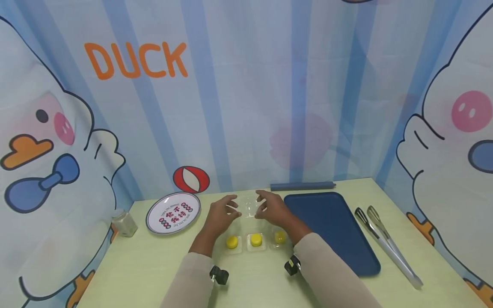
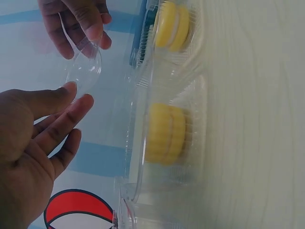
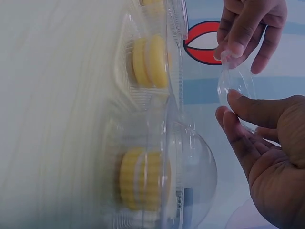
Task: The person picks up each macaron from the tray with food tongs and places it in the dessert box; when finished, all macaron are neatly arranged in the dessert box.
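Both hands hold a clear plastic domed lid (image 1: 249, 206) up between them, beyond the row of macarons. My left hand (image 1: 222, 214) pinches one edge with thumb and fingers. The opposite edge is pinched by my right hand (image 1: 272, 207). In the left wrist view the lid (image 2: 85, 71) shows as a thin, see-through curve. On the near side stand three yellow macarons in clear plastic trays: a left macaron (image 1: 232, 242), a middle macaron (image 1: 256, 239) and a right macaron (image 1: 280, 237). Over the right one sits a clear dome (image 3: 198, 167).
A white plate (image 1: 173, 213) with red lettering lies at the left, past it a small shaker jar (image 1: 124, 223). To the right are a dark blue tray (image 1: 333, 233) and metal tongs (image 1: 389, 248). A dark blue rod (image 1: 302, 186) lies along the back edge by the curtain.
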`<state>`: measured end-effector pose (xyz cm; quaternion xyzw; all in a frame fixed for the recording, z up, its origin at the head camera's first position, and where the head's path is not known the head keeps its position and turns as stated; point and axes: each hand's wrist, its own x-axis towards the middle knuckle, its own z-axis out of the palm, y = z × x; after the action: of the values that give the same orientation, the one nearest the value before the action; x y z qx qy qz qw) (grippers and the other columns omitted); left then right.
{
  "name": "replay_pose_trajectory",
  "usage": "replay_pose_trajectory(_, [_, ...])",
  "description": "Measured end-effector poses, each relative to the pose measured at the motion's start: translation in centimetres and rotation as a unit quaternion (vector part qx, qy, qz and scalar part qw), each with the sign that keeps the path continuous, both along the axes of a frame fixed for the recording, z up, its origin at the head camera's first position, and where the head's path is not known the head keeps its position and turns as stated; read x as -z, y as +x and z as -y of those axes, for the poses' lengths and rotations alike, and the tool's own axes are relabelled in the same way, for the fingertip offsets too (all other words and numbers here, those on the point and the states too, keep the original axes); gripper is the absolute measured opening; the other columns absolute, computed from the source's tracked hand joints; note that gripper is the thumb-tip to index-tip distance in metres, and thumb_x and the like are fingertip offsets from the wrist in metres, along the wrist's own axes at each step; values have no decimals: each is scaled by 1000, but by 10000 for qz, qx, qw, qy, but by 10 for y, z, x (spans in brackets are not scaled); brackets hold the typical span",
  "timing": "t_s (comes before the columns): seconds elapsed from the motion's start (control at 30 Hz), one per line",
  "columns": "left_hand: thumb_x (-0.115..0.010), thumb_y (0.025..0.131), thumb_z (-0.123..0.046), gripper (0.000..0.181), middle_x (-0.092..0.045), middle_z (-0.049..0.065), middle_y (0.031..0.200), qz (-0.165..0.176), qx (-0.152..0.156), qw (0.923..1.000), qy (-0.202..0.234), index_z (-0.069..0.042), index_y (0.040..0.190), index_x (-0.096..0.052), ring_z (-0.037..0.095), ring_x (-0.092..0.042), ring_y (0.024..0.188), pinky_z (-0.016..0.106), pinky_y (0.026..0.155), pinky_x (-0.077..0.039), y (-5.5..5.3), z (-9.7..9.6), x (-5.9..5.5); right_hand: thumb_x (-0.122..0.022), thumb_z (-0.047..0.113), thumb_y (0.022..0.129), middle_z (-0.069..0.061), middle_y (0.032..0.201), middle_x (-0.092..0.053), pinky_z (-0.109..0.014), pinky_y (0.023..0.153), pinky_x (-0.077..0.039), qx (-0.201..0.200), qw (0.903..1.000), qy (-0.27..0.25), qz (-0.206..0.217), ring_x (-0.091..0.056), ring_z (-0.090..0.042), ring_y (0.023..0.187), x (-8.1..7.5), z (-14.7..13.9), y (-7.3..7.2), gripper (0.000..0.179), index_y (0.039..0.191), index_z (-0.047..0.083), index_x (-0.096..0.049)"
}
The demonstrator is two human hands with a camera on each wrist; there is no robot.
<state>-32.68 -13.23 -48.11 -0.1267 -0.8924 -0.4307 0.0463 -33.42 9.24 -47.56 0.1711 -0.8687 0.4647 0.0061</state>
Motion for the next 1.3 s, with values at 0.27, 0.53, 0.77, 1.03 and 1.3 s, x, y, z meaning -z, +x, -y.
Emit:
replay_pose_trajectory(0.27, [-81,95,-3,59,-78,12,118,228,68,9997,-19,-8,151,-62,26,-81,104,47,95,-67,1,0,4,-88,-2,87,-23,118,-73,-40,83,-66,-314,9993,213,42,-77,-19,93,-4,-9,10,83,160,1,-50])
replay_pose_trajectory(0.53, [-74,97,0,49,-76,6,106,447,248,9979,394,-7,145,-65,19,-82,87,46,94,-66,8,0,6,-86,-1,89,-21,108,-78,-39,81,-67,-655,9974,308,26,-78,-19,88,-4,-19,15,70,152,4,-56])
replay_pose_trajectory(0.77, [-69,100,4,39,-75,9,104,327,538,9959,651,-5,138,-64,20,-81,82,45,93,-68,8,5,10,-80,-7,90,-10,93,-78,-36,75,-66,-953,9951,243,138,-79,-19,81,-3,-23,16,54,141,0,-64])
replay_pose_trajectory(1.03, [-72,103,-2,38,-73,5,106,125,579,9963,625,-10,140,-72,20,-83,87,57,106,-62,12,12,14,-65,0,106,-27,106,-78,-46,71,-69,-1196,9924,136,266,-81,-31,77,-5,-25,21,38,143,-2,-66])
replay_pose_trajectory(1.3, [-70,105,-4,20,-79,11,124,150,556,9967,572,-5,124,-77,22,-84,95,56,106,-62,19,10,11,-61,22,113,-27,121,-78,-45,84,-69,-1146,9930,277,74,-82,-25,87,-3,-28,27,39,141,-4,-69])
